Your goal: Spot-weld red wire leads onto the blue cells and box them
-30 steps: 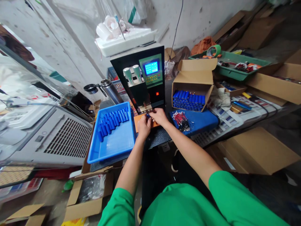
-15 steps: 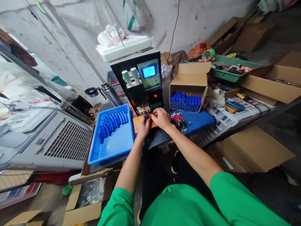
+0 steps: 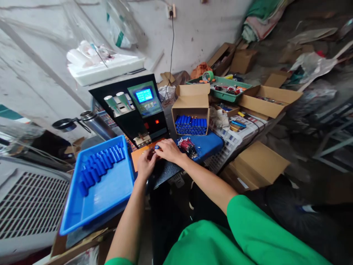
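Note:
At the front of a black spot welder with a lit blue screen, my two hands meet over an orange board. My right hand is closed around a blue battery cell; just its round end shows by the fingertips. Left of it, my left hand has thumb and fingers pinched together close to the cell. What that pinch holds is hidden. The welder's electrode head is just beyond the fingers. Beside my right hand lies a bundle of red and black wires.
A blue tray holding rows of blue cells stands at the left. Behind the wires, a cardboard box is stacked with more cells. A steel flask stands left of the welder; a green tray lies at the back right.
The camera view has swung right, so everything sits further left. My hands have drawn slightly back from the electrode head, and the cell's end now shows at my right fingers.

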Tool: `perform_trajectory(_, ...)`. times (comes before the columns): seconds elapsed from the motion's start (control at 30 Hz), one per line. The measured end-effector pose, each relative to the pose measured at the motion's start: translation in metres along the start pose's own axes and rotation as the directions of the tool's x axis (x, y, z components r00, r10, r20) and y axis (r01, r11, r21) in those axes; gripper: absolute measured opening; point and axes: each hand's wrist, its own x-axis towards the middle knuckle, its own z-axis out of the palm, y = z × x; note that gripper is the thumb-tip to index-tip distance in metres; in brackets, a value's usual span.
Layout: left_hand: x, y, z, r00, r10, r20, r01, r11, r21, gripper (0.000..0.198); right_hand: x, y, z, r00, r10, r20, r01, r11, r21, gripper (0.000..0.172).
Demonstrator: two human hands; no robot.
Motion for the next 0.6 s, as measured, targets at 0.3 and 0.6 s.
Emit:
perform_trajectory(0.3, -0.001, 0.011, -0.001, 0.993, -0.066, -0.094, 0.072, 0.996, 0.060, 0.042, -0.015, 0.117, -0.052, 0.796, 0.248, -0.552, -0.296, 0.955, 0.002, 0.033)
perform_trajectory(0.6, -0.002, 0.006, 0.000, 0.994, -0.047, -0.098, 0.056, 0.995, 0.086, 0.041, -0.007, 0.163, -0.046, 0.854, 0.329, -0.402, -0.405, 0.906, -0.120, 0.033)
